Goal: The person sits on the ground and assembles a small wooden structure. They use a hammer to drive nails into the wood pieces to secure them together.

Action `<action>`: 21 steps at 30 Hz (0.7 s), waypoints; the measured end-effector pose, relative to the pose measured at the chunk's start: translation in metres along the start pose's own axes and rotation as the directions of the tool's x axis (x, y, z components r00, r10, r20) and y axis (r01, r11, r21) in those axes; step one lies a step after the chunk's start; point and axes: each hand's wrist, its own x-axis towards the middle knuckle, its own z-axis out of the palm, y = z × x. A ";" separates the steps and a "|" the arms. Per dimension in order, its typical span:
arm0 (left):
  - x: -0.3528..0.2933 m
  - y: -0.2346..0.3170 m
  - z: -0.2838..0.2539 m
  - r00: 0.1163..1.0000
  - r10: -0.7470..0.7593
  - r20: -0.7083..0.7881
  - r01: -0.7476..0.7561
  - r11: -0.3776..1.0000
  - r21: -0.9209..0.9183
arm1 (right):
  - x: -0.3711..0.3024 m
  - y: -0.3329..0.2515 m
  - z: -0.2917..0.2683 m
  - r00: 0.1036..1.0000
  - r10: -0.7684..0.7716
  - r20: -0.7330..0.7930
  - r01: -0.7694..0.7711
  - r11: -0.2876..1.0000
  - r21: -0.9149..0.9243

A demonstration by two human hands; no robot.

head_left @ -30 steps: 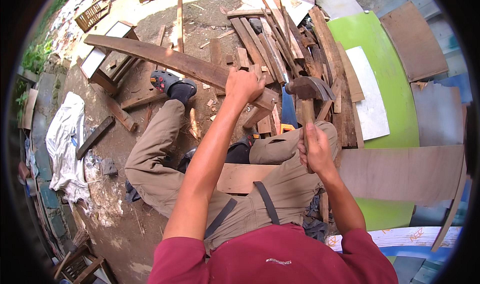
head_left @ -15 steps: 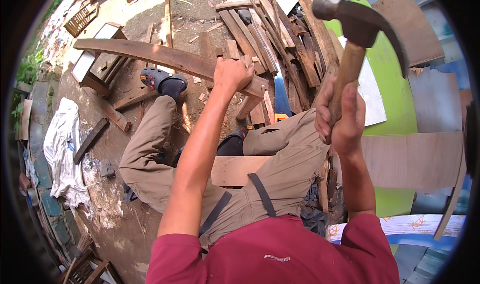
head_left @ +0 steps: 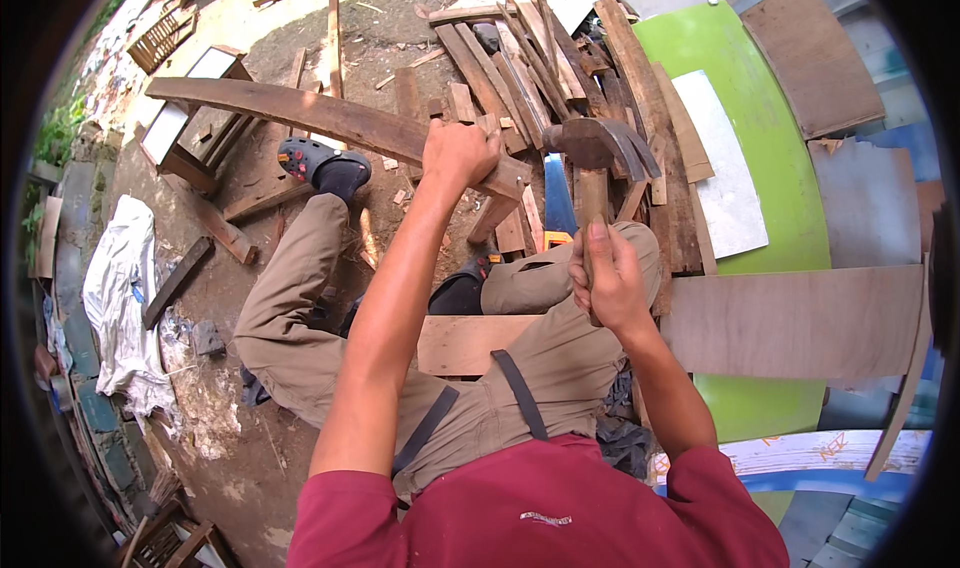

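A broad, glossy lime-green sheet [head_left: 790, 198] lay to my right, partly covered by a grained, pinkish-brown plywood strip [head_left: 800, 323]. Ahead was a heap of rough, splintered timber offcuts [head_left: 590, 93]. I sat with bent knees, in creased khaki cloth trousers [head_left: 300, 328] and a maroon short-sleeved shirt [head_left: 640, 528]. A long, weathered brown wooden plank [head_left: 300, 113] stretched from in front of me toward the upper left, its near end squared. A blue-bladed handsaw with a yellow handle [head_left: 558, 198] lay just beyond my right leg. A claw hammer with a dark metal head and wooden handle [head_left: 593, 196] was just right of the plank's near end, its curved claw pointing right. My left hand [head_left: 460, 153] was closed over the plank near that end, knuckles up. My right hand [head_left: 612, 278] wrapped the hammer's handle, thumb laid along it. Orange lettering [head_left: 830, 447] marked a white-faced board, low at right. The pale chest print [head_left: 545, 518] on my shirt was too small to make out.
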 end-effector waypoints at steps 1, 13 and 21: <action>-0.001 0.001 0.001 1.000 0.001 -0.005 -0.001 1.000 -0.004 | 0.003 0.006 0.000 1.000 -0.005 0.020 0.006 0.999 -0.038; -0.002 -0.005 0.001 0.999 -0.016 -0.032 0.015 0.999 -0.037 | 0.001 -0.104 0.005 0.914 -0.397 0.084 0.398 0.917 0.013; -0.001 0.004 -0.003 1.000 0.012 -0.003 -0.013 0.999 -0.051 | 0.016 0.040 -0.011 0.986 0.097 0.135 -0.056 0.959 -0.279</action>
